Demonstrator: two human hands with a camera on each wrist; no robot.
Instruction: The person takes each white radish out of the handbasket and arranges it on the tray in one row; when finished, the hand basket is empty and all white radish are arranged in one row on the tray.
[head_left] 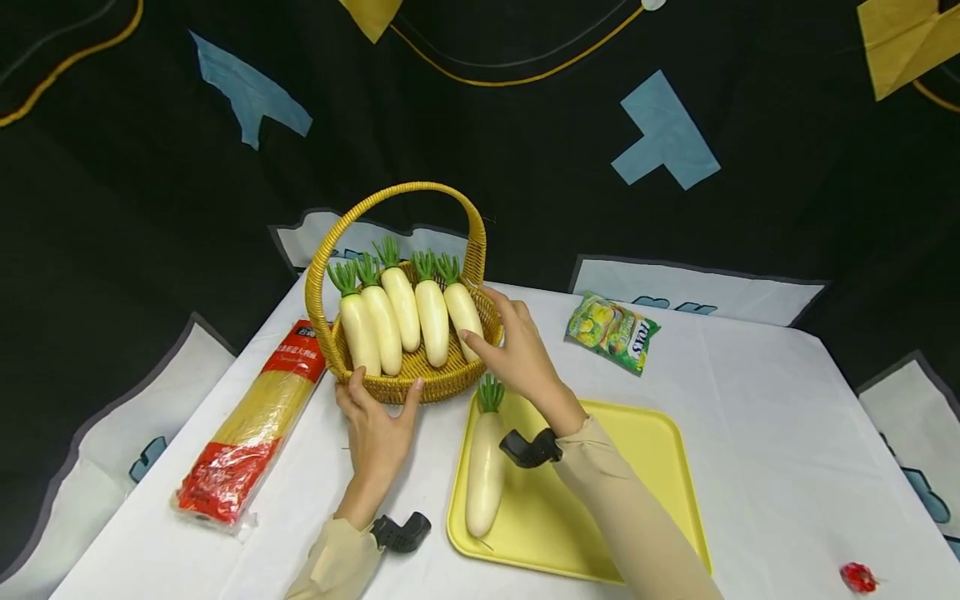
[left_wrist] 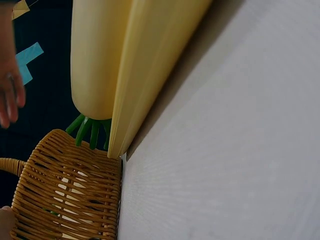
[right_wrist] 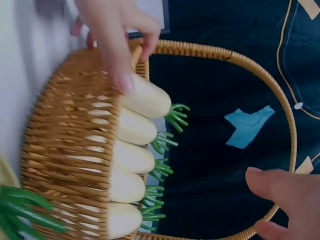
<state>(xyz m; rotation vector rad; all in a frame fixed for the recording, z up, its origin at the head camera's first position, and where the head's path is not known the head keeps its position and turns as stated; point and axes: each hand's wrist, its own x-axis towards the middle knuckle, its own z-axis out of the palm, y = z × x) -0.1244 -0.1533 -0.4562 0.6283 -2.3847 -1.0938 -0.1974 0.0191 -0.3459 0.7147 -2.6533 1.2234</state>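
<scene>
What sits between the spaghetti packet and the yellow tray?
In the head view, only the left hand resting on the wicker basket's front rim, over white tablecloth.

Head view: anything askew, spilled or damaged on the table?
Nothing stands out. Five radishes lie side by side in the basket, one radish lies on the yellow tray, and the spaghetti pack and candy bag look intact.

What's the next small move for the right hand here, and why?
Probably curl the right hand round the rightmost radish in the basket and lift it. Its fingertips already touch that radish without gripping, the left hand braces the basket's near wall, and one radish already lies on the yellow tray beside it.
</scene>
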